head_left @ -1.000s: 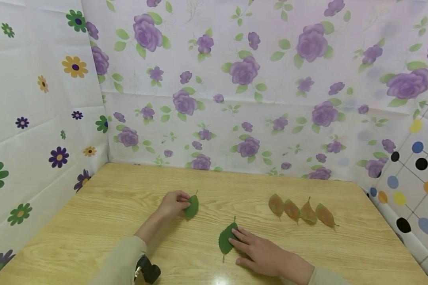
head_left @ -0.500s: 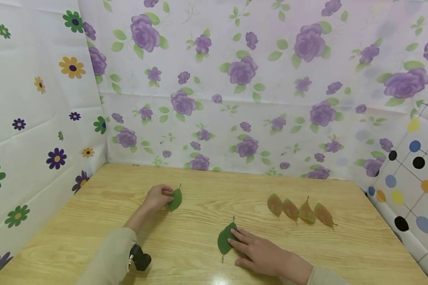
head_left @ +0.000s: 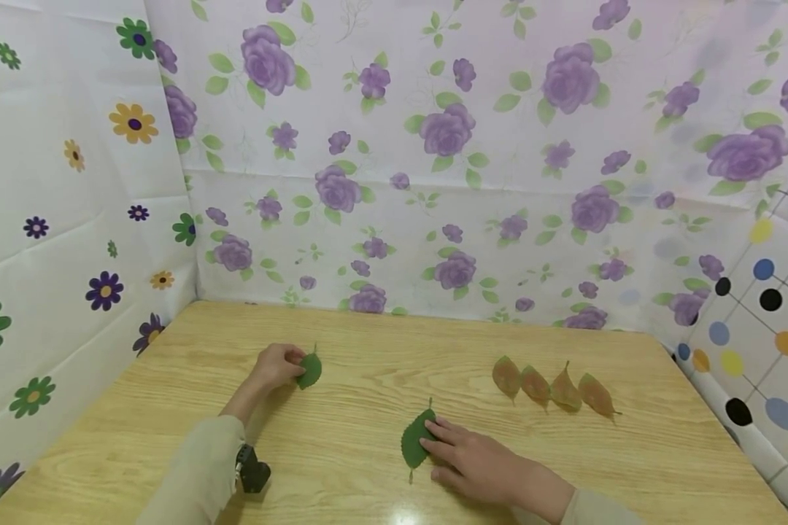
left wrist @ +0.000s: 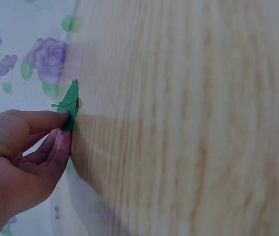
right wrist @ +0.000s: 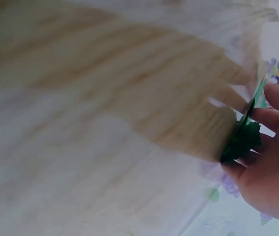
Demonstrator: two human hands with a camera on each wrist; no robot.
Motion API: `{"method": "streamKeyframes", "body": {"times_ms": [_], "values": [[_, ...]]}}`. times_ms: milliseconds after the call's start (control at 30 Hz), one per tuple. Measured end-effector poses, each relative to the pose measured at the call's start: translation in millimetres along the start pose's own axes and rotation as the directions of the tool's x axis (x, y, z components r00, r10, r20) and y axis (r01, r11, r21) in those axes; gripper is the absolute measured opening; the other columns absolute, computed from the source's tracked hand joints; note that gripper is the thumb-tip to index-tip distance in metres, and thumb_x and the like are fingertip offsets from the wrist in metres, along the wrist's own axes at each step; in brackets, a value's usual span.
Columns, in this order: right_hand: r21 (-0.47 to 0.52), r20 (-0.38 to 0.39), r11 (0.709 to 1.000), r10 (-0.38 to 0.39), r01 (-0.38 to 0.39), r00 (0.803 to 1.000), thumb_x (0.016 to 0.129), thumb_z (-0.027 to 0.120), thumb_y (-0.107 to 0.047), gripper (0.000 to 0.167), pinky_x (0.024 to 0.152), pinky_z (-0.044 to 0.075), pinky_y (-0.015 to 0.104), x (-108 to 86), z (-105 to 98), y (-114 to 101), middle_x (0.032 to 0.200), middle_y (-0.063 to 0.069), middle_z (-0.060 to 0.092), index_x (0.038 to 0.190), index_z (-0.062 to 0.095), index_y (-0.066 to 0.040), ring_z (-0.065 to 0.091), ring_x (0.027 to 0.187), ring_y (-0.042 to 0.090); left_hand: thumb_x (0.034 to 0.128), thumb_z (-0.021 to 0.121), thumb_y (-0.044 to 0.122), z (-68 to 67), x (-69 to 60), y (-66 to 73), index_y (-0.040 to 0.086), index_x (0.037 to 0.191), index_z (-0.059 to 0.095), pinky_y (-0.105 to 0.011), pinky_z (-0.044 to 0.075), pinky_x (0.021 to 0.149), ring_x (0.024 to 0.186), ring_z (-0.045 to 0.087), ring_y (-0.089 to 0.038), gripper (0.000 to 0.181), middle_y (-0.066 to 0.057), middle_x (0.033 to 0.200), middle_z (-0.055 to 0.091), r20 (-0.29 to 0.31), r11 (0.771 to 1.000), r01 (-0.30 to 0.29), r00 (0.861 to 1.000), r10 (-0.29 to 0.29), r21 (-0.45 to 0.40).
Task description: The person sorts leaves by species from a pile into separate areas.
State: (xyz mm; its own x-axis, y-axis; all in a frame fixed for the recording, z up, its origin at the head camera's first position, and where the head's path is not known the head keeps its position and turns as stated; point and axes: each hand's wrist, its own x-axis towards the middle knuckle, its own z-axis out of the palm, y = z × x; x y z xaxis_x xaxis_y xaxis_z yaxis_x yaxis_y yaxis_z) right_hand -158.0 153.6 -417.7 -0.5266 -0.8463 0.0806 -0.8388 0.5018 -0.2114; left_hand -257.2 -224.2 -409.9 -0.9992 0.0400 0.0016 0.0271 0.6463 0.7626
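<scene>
My left hand [head_left: 277, 367] pinches a green leaf [head_left: 311, 371] by its left edge, over the left part of the wooden table. In the left wrist view, the thumb lies on the face of the leaf [left wrist: 69, 105]. My right hand [head_left: 476, 463] lies nearer the front, with fairly straight fingertips resting on the right side of a darker green leaf [head_left: 416, 442] with toothed edges. Stems show at both its top and bottom; I cannot tell whether several leaves are stacked there. In the right wrist view, green leaf [right wrist: 242, 140] shows beside the fingers.
Several reddish-green leaves [head_left: 537, 385] lie in a row on the right of the wooden table [head_left: 394, 364]. A floral cloth [head_left: 394, 219] hangs along the back edge, with patterned cloths at both sides. A black device [head_left: 252, 470] sits on the left wrist.
My left hand has moved left across the table, carrying the green leaf with it. The right hand and its leaf have stayed in place.
</scene>
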Motion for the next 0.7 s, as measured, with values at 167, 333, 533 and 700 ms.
{"method": "streamKeyframes", "body": {"times_ms": [167,333,533,700], "values": [[0.008,-0.046,0.999,0.045,-0.044,0.998,0.101,0.052,-0.02,0.033,0.097,0.046,0.043,9.5,-2.4,-0.9,0.132,0.023,0.054,0.121,0.064,0.003,0.05,0.124,0.037,0.0849,0.065,-0.006,2.7,1.4,-2.0,-0.014,0.11,0.062,-0.039,0.053,0.08,0.095,0.058,-0.033,0.026,-0.02,0.099,0.062,-0.007,1.0,0.002,1.0,-0.002,-0.001],[0.096,-0.127,0.988,0.135,-0.123,0.983,0.092,0.066,-0.012,0.016,0.088,0.053,0.036,22.7,-4.6,-1.8,0.117,0.02,0.064,0.099,0.072,0.001,0.06,0.11,0.034,0.0871,0.062,-0.006,6.7,-0.3,-2.5,-0.015,0.113,0.06,-0.036,0.054,0.079,0.095,0.058,-0.031,0.027,-0.02,0.1,0.061,-0.009,0.999,0.019,1.0,-0.02,-0.047],[0.216,-0.163,0.944,0.288,-0.251,0.943,0.083,0.077,-0.02,0.023,0.073,0.055,0.028,34.6,-7.0,-1.8,0.095,0.008,0.068,0.095,0.071,-0.001,0.062,0.087,0.021,0.0895,0.061,-0.003,10.2,-3.9,-2.6,-0.013,0.117,0.059,-0.035,0.053,0.081,0.098,0.056,-0.03,0.03,-0.018,0.104,0.06,0.002,0.993,0.048,0.999,-0.048,-0.109],[0.276,-0.16,0.911,0.358,-0.307,0.92,0.075,0.084,-0.019,0.039,0.072,0.055,0.033,38.3,-1.8,-2.1,0.097,0.011,0.066,0.103,0.069,0.003,0.056,0.088,0.022,0.0898,0.061,-0.003,8.2,-5.1,-8.4,-0.013,0.117,0.059,-0.033,0.053,0.078,0.094,0.056,-0.027,0.029,-0.016,0.101,0.06,0.001,0.991,0.052,0.999,-0.052,-0.123]]}}
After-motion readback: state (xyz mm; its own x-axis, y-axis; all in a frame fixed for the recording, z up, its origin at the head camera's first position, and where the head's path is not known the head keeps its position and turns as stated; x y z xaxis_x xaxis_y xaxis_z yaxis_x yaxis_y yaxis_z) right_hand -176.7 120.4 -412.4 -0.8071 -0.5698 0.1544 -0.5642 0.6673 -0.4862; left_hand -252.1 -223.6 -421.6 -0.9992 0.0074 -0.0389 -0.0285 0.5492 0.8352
